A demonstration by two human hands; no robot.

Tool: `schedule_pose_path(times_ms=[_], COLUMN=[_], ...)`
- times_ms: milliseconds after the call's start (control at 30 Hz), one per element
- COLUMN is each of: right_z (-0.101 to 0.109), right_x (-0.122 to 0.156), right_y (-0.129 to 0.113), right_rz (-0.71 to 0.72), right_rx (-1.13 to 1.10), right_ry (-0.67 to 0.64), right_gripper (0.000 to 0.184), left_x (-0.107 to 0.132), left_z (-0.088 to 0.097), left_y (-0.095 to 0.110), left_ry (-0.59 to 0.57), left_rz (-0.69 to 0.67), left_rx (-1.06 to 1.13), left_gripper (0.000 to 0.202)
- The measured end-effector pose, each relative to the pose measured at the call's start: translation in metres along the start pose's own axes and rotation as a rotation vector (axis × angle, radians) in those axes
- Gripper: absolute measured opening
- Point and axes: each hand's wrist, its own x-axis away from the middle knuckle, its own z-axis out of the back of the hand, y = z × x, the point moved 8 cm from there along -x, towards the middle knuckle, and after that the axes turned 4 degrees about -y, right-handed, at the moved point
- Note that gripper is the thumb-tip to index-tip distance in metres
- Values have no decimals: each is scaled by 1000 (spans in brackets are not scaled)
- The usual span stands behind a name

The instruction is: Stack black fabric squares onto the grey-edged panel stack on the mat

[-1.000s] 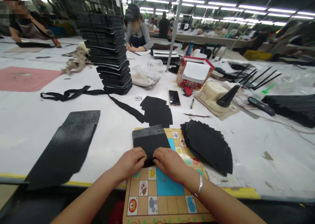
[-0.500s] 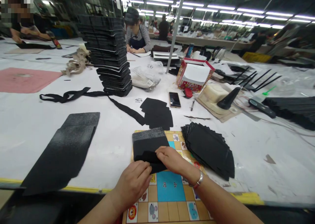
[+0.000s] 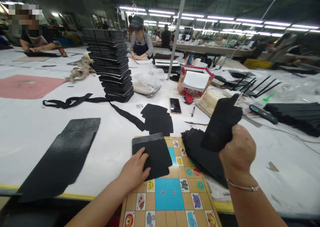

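Note:
My left hand (image 3: 135, 169) lies flat with its fingers on a black felt-like piece (image 3: 157, 157), which has a grey band along its far edge. That piece rests on a printed animal board-game mat (image 3: 170, 193). My right hand (image 3: 237, 150) is raised above the table's right side, gripping a folded black piece (image 3: 221, 124) upright in its fist. Below that hand, a fanned stack of black pieces (image 3: 197, 157) lies partly hidden behind the raised piece and against the mat's right edge.
A tall stack of black pieces (image 3: 108, 64) stands at the back left, with a black strap (image 3: 72, 102) before it. A long dark panel (image 3: 58, 158) lies left. A smartphone (image 3: 175, 106) and loose black pieces (image 3: 157, 120) lie ahead. Seated co-workers (image 3: 139, 42) work beyond.
My right hand has risen up and to the right with a black piece in its fist. My left hand has moved onto the piece on the mat. The view has tilted slightly.

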Motion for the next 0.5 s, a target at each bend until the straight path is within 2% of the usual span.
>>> schedule_pose_path(times_ms=[33, 67, 167, 233, 267, 333, 433, 500], right_z=[-3, -13, -68, -86, -91, -99, -114, -130], right_x=[14, 35, 128, 178, 193, 201, 181, 165], right_y=[-11, -22, -33, -29, -24, -18, -14, -9], right_rz=[68, 162, 491, 589, 590, 561, 516, 478], right_rx=[73, 167, 355, 382, 393, 413, 483, 597], right_ry=[-74, -201, -797, -977, -1025, -1053, -1010, -1001], right_gripper=[27, 22, 21, 20, 17, 19, 16, 11], left_x=[0, 3, 18, 33, 40, 50, 57, 58], left_z=[5, 11, 30, 41, 45, 50, 43, 33], left_y=[-3, -6, -25, -32, -31, -19, 9, 23], left_ry=[34, 75, 221, 294, 327, 362, 350, 326], left_rz=[2, 10, 105, 135, 119, 19, -166, -226], left_rx=[67, 133, 271, 271, 252, 172, -9, -157], left_gripper=[25, 22, 19, 19, 18, 16, 17, 19])
